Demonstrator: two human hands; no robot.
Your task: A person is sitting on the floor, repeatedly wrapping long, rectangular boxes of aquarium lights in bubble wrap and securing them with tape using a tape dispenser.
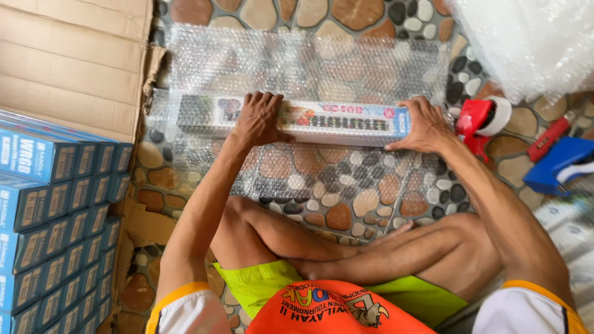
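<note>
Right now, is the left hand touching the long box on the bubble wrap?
Touching. The head view shows the left hand pressed flat on top of the long box, fingers spread across it, no gap visible.

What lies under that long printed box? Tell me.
A clear bubble wrap sheet lies under the long box, on the pebble-pattern floor. Directly beneath the box, nothing shows; it covers that strip.

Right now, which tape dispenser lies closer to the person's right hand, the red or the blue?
The red tape dispenser, just beyond the right hand; the blue dispenser lies farther right.
</note>
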